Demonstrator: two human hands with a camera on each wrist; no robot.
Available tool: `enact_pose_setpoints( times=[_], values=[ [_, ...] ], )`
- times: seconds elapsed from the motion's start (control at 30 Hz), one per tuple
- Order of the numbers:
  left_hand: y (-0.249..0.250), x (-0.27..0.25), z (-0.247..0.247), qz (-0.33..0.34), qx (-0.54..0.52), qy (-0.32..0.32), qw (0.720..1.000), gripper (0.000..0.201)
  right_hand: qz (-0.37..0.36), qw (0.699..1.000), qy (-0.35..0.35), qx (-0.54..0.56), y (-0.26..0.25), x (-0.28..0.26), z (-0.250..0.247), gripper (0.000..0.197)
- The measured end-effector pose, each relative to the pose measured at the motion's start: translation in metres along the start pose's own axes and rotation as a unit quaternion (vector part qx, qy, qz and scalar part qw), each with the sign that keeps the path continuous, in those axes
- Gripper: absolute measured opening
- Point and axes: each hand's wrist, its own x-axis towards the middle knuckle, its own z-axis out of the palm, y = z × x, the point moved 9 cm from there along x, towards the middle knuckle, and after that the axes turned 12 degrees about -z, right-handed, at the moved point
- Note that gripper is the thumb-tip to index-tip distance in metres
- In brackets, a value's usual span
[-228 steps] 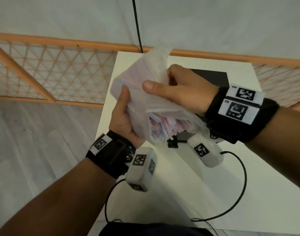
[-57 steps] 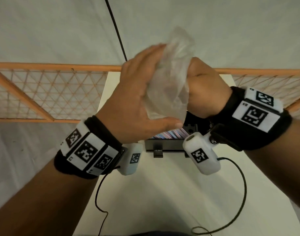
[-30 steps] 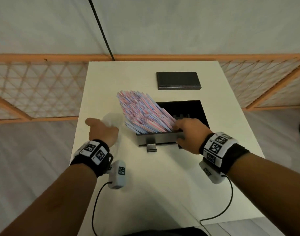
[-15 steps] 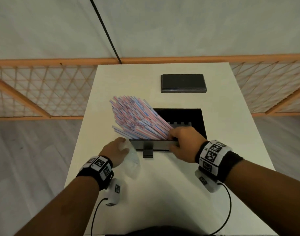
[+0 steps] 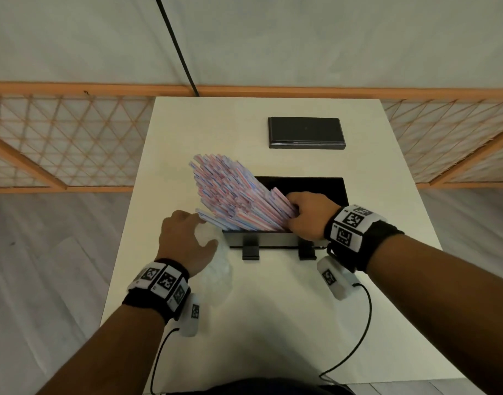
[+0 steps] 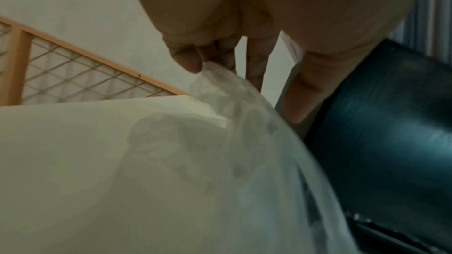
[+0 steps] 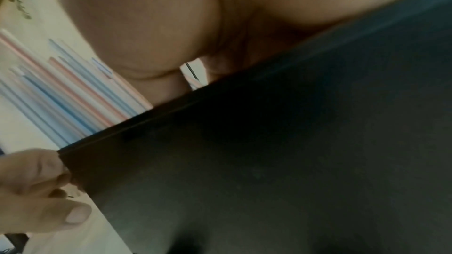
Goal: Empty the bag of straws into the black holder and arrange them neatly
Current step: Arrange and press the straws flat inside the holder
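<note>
The black holder point(image 5: 273, 239) stands mid-table with a thick bundle of pink, blue and white straws point(image 5: 230, 192) in it, fanned out and leaning over its left side. My right hand point(image 5: 301, 213) reaches over the holder's front wall point(image 7: 269, 161) and grips the straws' lower ends point(image 7: 61, 88). The empty clear bag point(image 5: 220, 269) lies crumpled on the table by the holder's front left corner. My left hand point(image 5: 187, 232) hovers over it, its straight fingertips point(image 6: 254, 76) touching the bag's top point(image 6: 244, 142).
A flat black lid point(image 5: 306, 132) lies at the back of the white table point(image 5: 273, 323). Orange lattice fencing point(image 5: 59, 138) runs behind and beside the table. Wrist-camera cables point(image 5: 358, 337) trail over the near table edge.
The bag went from held up in both hands to lying on the table at the left. My right hand moved from the holder's front wall onto the straws.
</note>
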Motion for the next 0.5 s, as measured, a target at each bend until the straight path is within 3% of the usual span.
enact_pose_setpoints(
  times=[0.13,0.33,0.5],
  values=[
    [0.013,-0.012,-0.011,0.039,-0.091,-0.001,0.995,0.059,-0.025,0.999,0.029,-0.027,-0.010,0.000,-0.009,0.013],
    [0.033,-0.028,-0.024,0.053,-0.136,-0.046,0.988,0.040,-0.111,0.983,0.129,-0.076,-0.047,0.002,-0.041,0.009],
    [0.035,-0.034,-0.036,0.036,-0.135,-0.036,0.990,0.044,-0.089,0.984,0.139,-0.066,-0.038,0.010,-0.043,0.020]
  ],
)
